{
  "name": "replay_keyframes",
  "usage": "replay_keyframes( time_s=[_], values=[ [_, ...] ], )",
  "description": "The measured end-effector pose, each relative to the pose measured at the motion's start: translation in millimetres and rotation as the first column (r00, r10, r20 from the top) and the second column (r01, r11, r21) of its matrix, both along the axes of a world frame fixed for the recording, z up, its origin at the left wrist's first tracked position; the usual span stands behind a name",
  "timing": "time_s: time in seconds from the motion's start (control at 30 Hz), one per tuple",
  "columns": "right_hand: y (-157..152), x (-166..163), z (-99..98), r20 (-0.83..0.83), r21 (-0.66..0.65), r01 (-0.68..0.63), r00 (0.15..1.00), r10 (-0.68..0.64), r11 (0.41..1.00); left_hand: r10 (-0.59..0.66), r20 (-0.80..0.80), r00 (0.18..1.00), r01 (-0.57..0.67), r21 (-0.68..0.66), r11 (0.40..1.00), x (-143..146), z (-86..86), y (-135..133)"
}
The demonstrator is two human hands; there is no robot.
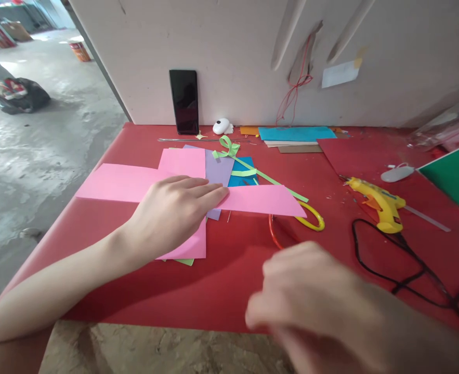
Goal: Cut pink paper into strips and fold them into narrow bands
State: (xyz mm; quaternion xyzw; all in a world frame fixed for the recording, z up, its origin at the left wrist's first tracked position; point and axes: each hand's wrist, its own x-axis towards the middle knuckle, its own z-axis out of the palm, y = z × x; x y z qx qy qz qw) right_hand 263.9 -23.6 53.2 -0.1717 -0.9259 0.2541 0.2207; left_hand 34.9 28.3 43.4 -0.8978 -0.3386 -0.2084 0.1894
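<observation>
My left hand (174, 205) lies flat on a long pink paper strip (262, 200), fingers together and stretched out. That strip crosses over a second pink sheet (184, 161), with a purple sheet (219, 169), a blue sheet (243, 167) and green paper edges underneath. Low over the front edge of the table, my right hand (303, 291) is blurred by motion. Its fingers curl downward and are mostly hidden, so I cannot tell whether they hold anything. Partly covered by the strip's right end are scissors with a yellow and a red handle loop (318, 218).
A yellow glue gun (385, 205) with a black cord (373, 270) lies on the right of the red table (229, 291). Curled green paper strips (276, 179) lie behind the pink strip. Against the back panel stand a phone (185, 104) and a white case (221, 125).
</observation>
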Motion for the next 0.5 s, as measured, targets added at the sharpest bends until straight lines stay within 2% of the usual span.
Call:
replay_keyframes(
  time_s=[0.03,0.07,0.1,0.13,0.17,0.2,0.27,0.5],
  values=[
    [8,-3,0.6,-0.030,0.120,0.091,0.996,-0.088,0.989,0.004,-0.014,1.000,-0.004,-0.005,1.000,1,0.1,-2],
    [17,-5,0.7,-0.069,0.275,0.193,0.981,-0.181,0.942,0.009,-0.030,0.999,-0.009,-0.011,1.000,3,0.1,-4],
    [24,-7,0.1,-0.111,0.439,0.286,0.958,-0.264,0.852,0.011,-0.048,0.999,-0.012,-0.017,1.000,4,-0.1,-5],
    [31,-8,-1.2,-0.143,0.582,0.347,0.934,-0.327,0.735,0.008,-0.066,0.998,-0.010,-0.025,1.000,6,-0.7,-7],
    [36,-9,-3.0,-0.153,0.684,0.370,0.916,-0.372,0.628,0.003,-0.082,0.997,-0.006,-0.033,0.999,7,-1.5,-9],
    [40,-11,-5.2,-0.132,0.745,0.355,0.908,-0.397,0.565,-0.004,-0.095,0.996,0.001,-0.040,0.999,8,-2.7,-10],
    [42,-13,-9.6,-0.061,0.799,0.289,0.911,-0.408,0.527,-0.023,-0.116,0.993,0.016,-0.063,0.998,9,-5.6,-12],
    [33,-18,-17.6,-0.035,0.830,0.203,0.949,-0.315,0.520,-0.058,-0.179,0.982,0.026,-0.176,0.984,13,-9.3,-19]
  ],
)
